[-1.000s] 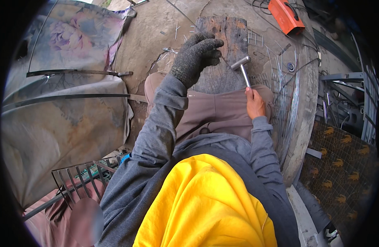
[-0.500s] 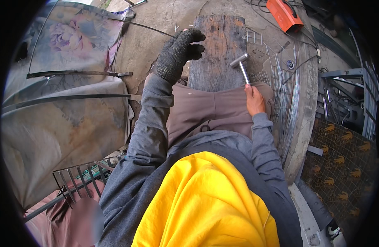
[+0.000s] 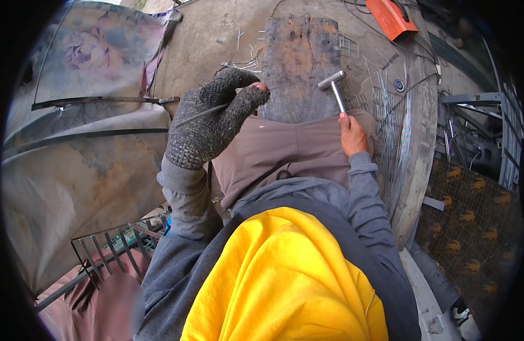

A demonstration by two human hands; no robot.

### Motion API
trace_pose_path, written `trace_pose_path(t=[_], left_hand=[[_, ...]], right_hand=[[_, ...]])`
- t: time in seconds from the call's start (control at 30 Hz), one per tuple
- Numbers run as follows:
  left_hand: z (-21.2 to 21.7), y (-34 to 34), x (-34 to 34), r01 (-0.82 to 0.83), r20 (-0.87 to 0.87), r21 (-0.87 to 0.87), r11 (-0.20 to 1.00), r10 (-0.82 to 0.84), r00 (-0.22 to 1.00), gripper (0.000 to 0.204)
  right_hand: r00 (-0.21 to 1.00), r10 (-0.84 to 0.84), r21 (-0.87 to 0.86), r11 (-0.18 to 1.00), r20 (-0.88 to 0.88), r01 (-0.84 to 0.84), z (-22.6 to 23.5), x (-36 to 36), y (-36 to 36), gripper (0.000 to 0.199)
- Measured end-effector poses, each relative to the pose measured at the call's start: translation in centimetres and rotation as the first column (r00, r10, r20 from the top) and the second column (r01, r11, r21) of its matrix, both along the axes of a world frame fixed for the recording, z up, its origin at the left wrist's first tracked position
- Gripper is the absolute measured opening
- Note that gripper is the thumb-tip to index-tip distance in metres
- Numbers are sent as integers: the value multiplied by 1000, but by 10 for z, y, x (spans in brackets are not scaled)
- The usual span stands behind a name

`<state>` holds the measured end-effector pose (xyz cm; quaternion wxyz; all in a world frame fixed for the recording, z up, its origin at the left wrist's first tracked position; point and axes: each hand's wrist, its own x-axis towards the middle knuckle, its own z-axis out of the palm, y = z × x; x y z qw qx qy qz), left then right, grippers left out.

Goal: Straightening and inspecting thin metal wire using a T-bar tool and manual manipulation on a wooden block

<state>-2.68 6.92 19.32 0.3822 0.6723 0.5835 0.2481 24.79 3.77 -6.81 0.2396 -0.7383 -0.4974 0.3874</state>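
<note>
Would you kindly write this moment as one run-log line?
left hand: gloved, holding thin rod | right hand: ungloved, gripping hammer | wooden board: beyond lap | orange box: upper right

READABLE TEXT: no legible words or numbers | PRINTED MARKS: orange animal-shaped emblems [image 3: 467,216] repeating in rows on dark sheet [image 3: 481,249], which lies right of and below wooden plank [image 3: 300,62] | FINE MARKS: faint pale print around emblems, too blurred to read | LANDMARK: wooden plank
</note>
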Motion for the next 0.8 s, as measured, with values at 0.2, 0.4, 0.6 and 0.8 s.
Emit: trace_pose_path(t=[0.2, 0.4, 0.6, 0.8], left_hand=[[-1, -48, 23, 194, 22, 284, 939, -209, 978, 20], [-10, -70, 41, 380, 19, 330, 864, -409, 912, 23], [-1, -74, 37, 256, 116, 454, 853, -342, 933, 20], [-6, -76, 27, -6, 217, 488, 873, -115, 969, 19]], right_hand=[[1000, 6, 18, 1000, 22, -7, 1, -2, 2, 52], [999, 10, 33, 999, 53, -11, -4, -3, 1, 52], [998, 0, -15, 1000, 56, 1, 3, -4, 1, 53], [998, 0, -2, 1000, 63, 0, 0, -2, 0, 53]])
